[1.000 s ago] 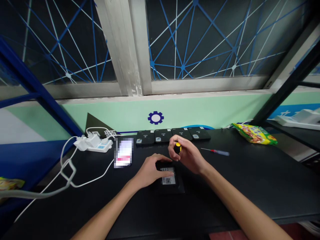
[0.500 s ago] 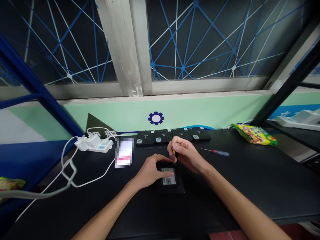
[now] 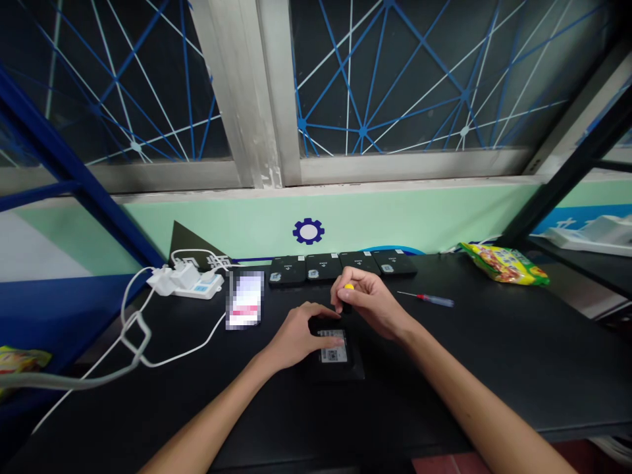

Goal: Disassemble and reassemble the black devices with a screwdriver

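Observation:
A flat black device with a white label (image 3: pixel 334 355) lies on the desk, on or beside a larger black flat piece (image 3: pixel 356 370). My left hand (image 3: pixel 301 337) grips it, with the thumb across the label and the fingers round its far side. Just beyond its far right edge, my right hand (image 3: pixel 365 296) is closed round a small black tool with a yellow end (image 3: pixel 348 288). The yellow end points up between thumb and fingers; the tool's lower tip is hidden.
Several flat black boxes (image 3: pixel 288 270) stand along the wall. A lit phone (image 3: pixel 247 299) and a white power strip (image 3: pixel 197 287) with cables are at left. A screwdriver with a clear blue handle (image 3: pixel 435 301) and a yellow-green snack packet (image 3: pixel 504 264) lie at right.
My right hand has turned slightly, bringing the tool's yellow end up into view above the thumb. My left hand stays on the labelled device.

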Motion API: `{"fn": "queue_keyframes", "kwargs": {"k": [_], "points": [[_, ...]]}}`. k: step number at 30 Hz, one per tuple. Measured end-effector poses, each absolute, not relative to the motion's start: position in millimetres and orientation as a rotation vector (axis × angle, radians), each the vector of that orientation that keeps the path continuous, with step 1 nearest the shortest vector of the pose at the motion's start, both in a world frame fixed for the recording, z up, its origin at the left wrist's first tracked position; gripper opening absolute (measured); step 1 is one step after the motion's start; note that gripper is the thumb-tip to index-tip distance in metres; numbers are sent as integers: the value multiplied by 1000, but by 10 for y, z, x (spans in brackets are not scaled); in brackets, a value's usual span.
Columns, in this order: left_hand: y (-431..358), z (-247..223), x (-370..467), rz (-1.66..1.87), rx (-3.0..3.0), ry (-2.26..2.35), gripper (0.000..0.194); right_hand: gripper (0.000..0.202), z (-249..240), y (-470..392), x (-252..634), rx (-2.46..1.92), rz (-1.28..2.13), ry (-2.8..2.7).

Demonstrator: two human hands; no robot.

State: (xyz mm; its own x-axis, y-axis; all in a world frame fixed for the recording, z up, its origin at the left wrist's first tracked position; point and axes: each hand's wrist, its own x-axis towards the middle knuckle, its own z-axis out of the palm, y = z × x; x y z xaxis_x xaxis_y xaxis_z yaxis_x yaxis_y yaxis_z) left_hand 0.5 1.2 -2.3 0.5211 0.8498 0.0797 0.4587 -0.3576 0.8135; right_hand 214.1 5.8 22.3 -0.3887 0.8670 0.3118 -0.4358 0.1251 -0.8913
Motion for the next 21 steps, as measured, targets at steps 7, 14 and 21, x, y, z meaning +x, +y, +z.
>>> {"fn": "queue_keyframes", "kwargs": {"k": [7,14,21], "points": [[14,-30,-4,636,1999,1056,42,23,221,49,2129,-448,1550,-1272],[-24,27,-10,656,2067,1181,70,29,190,23,2109,-476,1557,-1270],[-91,67,-1,608,2223,1433,65,46,199,-6,2105,-419,1630,-1252]]}}
